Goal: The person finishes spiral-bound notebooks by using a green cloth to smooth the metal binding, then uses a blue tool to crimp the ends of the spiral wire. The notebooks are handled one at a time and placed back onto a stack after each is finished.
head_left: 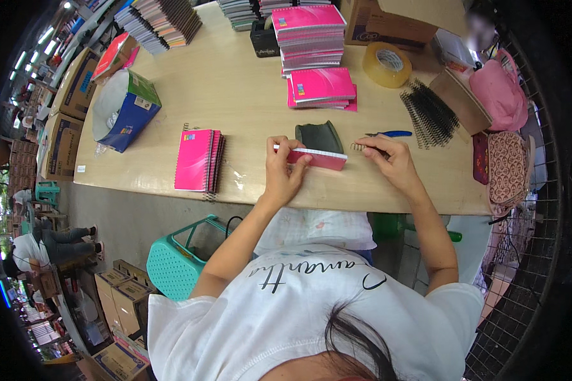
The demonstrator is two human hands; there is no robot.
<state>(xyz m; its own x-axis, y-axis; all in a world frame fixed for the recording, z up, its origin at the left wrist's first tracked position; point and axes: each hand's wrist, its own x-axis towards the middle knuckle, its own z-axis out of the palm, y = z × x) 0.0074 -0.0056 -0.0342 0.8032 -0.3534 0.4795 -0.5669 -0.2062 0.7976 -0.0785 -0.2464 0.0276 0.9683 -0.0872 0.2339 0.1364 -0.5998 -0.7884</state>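
Pinched in my left hand is a pink-covered notebook, tilted with its white page edge upward. My right hand is closed on a thin wire binding coil, whose loose end sticks out toward the notebook's right end, apart from it. Just behind the notebook stands a dark grey block with a curved face. A blue-handled tool lies beyond my right fingers, its tip partly hidden. A pile of black binding coils rests farther right. To the left lies a stack of coil-bound pink notebooks.
Pink notebook stacks stand at the back, beside a tape roll and a cardboard box. A blue-green box with a plastic liner sits at left. Pink pouches are at right. A teal stool stands below the table edge.
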